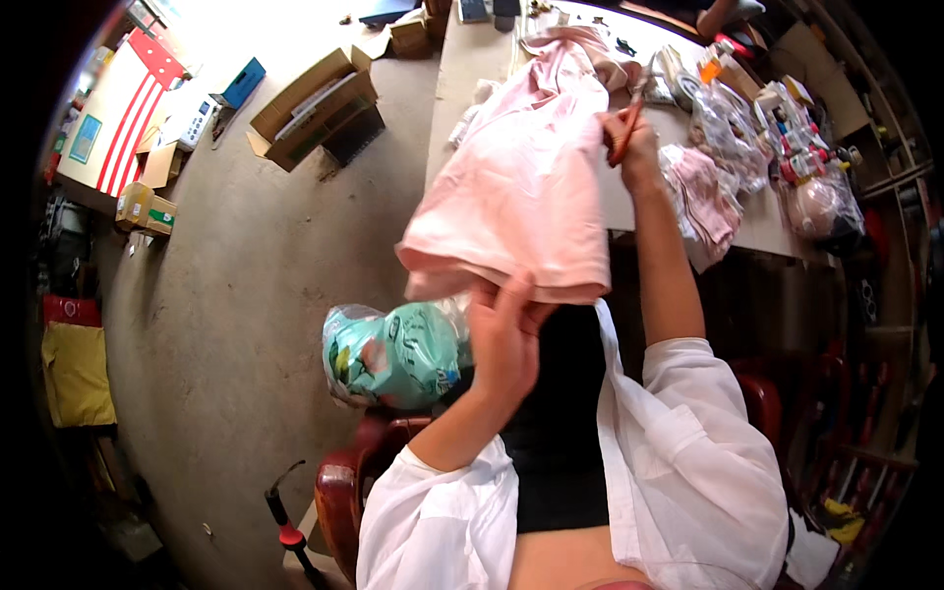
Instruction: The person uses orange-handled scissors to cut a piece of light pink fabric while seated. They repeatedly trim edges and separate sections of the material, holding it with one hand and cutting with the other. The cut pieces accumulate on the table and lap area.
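A pale pink cloth garment (521, 177) hangs off the near edge of the white table, its upper end bunched on the tabletop. At its hem, my left hand (506, 329) pinches the fabric between thumb and fingers. My right hand (634, 143), beside the garment's right side, is closed on a pair of scissors (619, 147) with orange-red handles. Their blades point away from me, toward the bunched end of the cloth; whether they touch it I cannot tell. Right of that hand lies a smaller pile of pink and white cloth (703, 197).
Clear plastic bags (728, 133) and small bottles (811, 162) crowd the right side of the table (462, 69). A plastic-wrapped mint-green bundle (398, 354) sits left of my lap. On the floor stands an open cardboard box (320, 108). A dark red wooden chair (339, 492) surrounds me.
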The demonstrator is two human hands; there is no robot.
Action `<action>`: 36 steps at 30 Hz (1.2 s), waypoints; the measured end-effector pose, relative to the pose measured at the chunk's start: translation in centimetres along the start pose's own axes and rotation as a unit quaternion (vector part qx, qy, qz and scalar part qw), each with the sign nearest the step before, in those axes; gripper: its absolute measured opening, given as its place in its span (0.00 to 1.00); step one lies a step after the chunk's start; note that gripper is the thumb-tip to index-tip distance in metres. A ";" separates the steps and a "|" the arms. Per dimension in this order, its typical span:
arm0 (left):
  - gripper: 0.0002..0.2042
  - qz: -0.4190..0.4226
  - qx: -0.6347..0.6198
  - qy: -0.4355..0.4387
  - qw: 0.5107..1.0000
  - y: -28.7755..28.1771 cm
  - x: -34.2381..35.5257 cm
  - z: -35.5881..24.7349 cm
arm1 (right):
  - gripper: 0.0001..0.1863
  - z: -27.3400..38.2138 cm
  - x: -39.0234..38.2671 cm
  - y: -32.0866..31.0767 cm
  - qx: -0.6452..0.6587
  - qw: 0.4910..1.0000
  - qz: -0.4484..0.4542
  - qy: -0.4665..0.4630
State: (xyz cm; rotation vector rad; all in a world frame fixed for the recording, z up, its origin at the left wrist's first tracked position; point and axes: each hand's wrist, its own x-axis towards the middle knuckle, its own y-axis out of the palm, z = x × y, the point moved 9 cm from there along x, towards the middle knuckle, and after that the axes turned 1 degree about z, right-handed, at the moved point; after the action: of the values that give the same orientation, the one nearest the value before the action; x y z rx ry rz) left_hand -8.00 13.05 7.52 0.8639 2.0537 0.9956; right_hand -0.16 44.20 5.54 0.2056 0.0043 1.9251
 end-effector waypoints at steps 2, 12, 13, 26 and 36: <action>0.13 -0.006 0.057 -0.068 0.996 -0.9 -2.7 4.5 | 0.12 1.1 -1.7 -3.5 -0.030 0.999 -0.038 0.020; 0.05 0.106 0.415 -0.004 0.903 -6.4 -4.8 5.0 | 0.15 1.8 -20.3 -6.2 -0.136 0.980 -0.063 0.129; 0.07 0.037 0.461 0.071 0.884 -7.5 -3.6 3.0 | 0.15 1.4 -21.3 -5.4 -0.117 0.982 -0.044 0.141; 0.05 0.107 0.269 0.029 0.957 -2.1 4.6 -1.5 | 0.33 3.9 -24.6 0.0 -0.308 0.947 0.041 -0.079; 0.06 0.041 0.479 0.207 0.852 -3.3 0.0 -3.4 | 0.16 6.5 -27.0 -2.3 -0.293 0.954 0.015 -0.057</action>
State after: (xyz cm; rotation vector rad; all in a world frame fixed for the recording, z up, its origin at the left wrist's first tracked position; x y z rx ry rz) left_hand -11.58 10.12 6.38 1.2986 2.9603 0.1007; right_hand 12.15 19.28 7.91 -0.0843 -0.6423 1.8561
